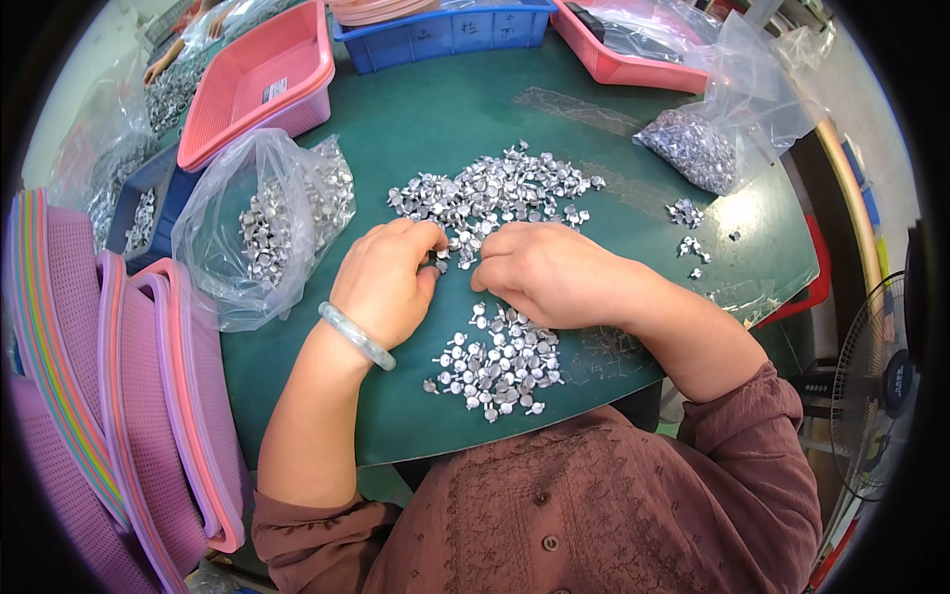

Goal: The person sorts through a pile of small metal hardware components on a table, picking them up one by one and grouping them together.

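A wide heap of small silvery metal parts [510, 186], with round heads and short stems, lies on the green tabletop [426, 109]. At its near edge my left hand [388, 275], with a pale bangle [356, 337] at the wrist, has its fingers curled close to a few loose parts. Just to the right, my right hand [554, 272] is closed too, fingertips bent down by the same loose parts. Whatever either hand holds is hidden by the fingers. Below my right hand a second, smaller pile of the same metal parts [505, 366] spreads toward the table's front edge.
An open clear bag of parts [262, 233] stands at left, another filled bag [688, 148] at far right. Small clusters of parts [685, 212] lie nearby. Pink baskets [262, 74], a blue bin [445, 40] and stacked purple baskets [168, 416] border the table. A fan [876, 386] stands right.
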{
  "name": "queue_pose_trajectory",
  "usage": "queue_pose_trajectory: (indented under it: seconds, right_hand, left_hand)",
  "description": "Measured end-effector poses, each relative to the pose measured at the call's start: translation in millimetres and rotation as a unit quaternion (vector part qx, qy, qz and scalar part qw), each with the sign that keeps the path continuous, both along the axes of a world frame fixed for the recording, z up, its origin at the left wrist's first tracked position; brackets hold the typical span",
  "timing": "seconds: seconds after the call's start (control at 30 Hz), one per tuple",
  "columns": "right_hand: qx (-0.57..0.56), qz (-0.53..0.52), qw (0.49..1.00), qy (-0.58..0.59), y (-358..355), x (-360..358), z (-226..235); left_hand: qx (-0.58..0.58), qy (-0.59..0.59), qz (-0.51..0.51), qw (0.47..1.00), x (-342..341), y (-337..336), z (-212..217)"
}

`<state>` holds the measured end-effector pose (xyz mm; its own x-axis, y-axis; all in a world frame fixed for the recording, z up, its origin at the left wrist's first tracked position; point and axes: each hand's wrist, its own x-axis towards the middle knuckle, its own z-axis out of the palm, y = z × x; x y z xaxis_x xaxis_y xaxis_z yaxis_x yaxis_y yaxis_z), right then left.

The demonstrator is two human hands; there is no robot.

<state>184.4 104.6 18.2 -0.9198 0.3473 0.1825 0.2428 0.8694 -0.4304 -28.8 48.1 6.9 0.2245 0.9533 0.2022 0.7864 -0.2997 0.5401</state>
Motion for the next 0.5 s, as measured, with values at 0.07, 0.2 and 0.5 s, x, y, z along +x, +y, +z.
queue_pose_trajectory:
  seconds: [0.07,0.2,0.5]
  right_hand:
    - [-0.003,-0.003,1.0,0.0,0.7,-0.1,0.0]
    - [0.011,0.003,1.0,0.02,4.1,0.8,-4.0]
    - [0.001,-0.007,1.0,0.014,3.4,1.2,-4.7]
  left_hand:
    - [0.001,0.002,-0.002,1.0,-0.2,0.4,0.6]
    - [-0.002,0.015,-0.021,1.0,0.3,-0.6,4.7]
    - [-0.073,0.012,-0.048,0.996,2.2,-6.3,9.1]
